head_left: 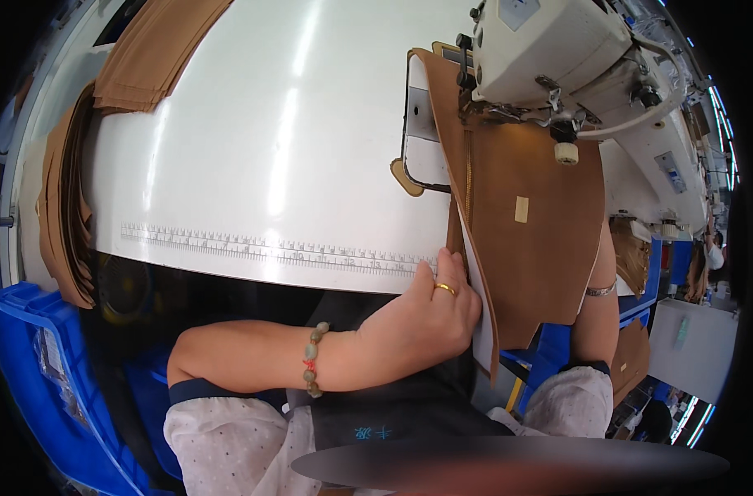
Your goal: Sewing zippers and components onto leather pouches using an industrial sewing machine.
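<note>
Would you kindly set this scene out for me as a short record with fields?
Machine: white industrial sewing machine, upper right
Workpiece: brown panel with a small tan rectangle, partly beneath the machine
Left hand: at the panel's left edge, gold ring on a finger; grip unclear
Right hand: hidden behind the panel
Tabletop: white, ruler scale along its near edge
Far left: brown stack
Lower left: blue crate

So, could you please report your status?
Left hand at left edge of brown panel. Panel reaching under sewing machine head. Right hand hidden by panel.
</note>
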`<state>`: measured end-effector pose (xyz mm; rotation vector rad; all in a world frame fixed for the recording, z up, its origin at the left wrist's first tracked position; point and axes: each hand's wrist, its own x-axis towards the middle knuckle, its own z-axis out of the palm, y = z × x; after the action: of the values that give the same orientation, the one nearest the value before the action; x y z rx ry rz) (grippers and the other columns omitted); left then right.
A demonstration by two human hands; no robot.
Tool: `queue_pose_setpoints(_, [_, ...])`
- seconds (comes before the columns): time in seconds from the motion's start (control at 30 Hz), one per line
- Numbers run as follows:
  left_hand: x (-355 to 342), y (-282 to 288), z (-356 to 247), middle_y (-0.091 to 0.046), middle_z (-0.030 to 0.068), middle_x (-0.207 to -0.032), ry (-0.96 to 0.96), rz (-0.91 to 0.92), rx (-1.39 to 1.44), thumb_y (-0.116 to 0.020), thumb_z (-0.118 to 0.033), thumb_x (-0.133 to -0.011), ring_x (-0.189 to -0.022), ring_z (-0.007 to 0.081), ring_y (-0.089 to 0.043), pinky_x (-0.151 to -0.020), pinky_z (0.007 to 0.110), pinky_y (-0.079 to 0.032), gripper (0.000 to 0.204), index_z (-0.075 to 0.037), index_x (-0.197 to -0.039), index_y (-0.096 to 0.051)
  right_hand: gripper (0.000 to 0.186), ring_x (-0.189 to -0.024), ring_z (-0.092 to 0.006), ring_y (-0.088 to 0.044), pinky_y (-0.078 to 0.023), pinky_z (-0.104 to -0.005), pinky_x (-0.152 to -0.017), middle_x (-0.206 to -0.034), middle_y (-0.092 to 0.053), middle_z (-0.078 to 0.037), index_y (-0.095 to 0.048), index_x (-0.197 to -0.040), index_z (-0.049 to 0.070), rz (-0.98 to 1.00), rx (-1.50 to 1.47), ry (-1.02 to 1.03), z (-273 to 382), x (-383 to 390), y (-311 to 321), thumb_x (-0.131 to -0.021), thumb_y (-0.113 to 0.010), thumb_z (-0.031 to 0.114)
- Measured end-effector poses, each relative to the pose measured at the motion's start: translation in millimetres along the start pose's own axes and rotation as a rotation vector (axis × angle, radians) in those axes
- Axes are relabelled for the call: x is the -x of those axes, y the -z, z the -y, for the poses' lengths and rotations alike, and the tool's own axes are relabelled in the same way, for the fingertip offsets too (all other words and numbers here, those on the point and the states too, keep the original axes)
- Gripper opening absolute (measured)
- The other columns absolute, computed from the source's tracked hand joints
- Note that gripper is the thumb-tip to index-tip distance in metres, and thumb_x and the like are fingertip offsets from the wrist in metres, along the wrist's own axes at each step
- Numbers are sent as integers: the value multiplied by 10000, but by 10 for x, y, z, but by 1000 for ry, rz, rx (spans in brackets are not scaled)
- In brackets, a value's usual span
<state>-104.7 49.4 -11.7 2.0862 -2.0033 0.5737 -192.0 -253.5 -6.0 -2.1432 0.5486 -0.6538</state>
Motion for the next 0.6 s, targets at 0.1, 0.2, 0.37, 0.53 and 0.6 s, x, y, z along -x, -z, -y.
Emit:
queue_pose_setpoints(0.1, [5, -15, 7, -750, 255, -1063, 1, -25, 15, -606, -196, -873, -1081, 391, -707, -815, 405, -571, 268, 32, -952, -724, 276, -805, -110, -656, -533, -301, -746, -921, -729, -78, -696, -1094, -25, 49, 10, -1, 30, 66, 55, -958, -693, 215])
queue_pose_setpoints(0.2, [-4, 6, 9, -746, 256, -1037, -3, -14, 50, -602, -199, -875, -1079, 388, -707, -802, 398, -570, 262, 29, -929, -719, 273, -802, -112, -657, -533, -300, -743, -921, -728, -80, -696, -1096, -24, 87, 13, -5, 31, 95, 77, -958, -693, 212])
queue_pose_setpoints(0.37, [13, 67, 17, -754, 215, -1094, 23, 13, 12, -603, -182, -899, -1110, 328, -709, -812, 362, -572, 233, 11, -952, -724, 269, -798, -117, -659, -532, -299, -737, -920, -728, -84, -696, -1100, -22, 177, 14, -6, 106, 133, 123, -958, -691, 206])
queue_pose_setpoints(0.53, [22, 58, 18, -752, 222, -1091, 31, -2, 22, -604, -178, -896, -1109, 316, -707, -808, 352, -567, 228, 12, -944, -720, 265, -793, -122, -660, -532, -298, -731, -920, -727, -88, -696, -1103, -21, 223, 37, 62, 183, -102, 14, -958, -690, 201])
queue_pose_setpoints(0.6, [14, 58, 10, -749, 237, -1093, 25, 13, 5, -605, -171, -890, -1082, 308, -710, -805, 343, -563, 229, 20, -948, -716, 263, -791, -124, -661, -532, -297, -729, -920, -727, -90, -696, -1105, -20, 140, 33, 69, 150, -324, -114, -958, -690, 199])
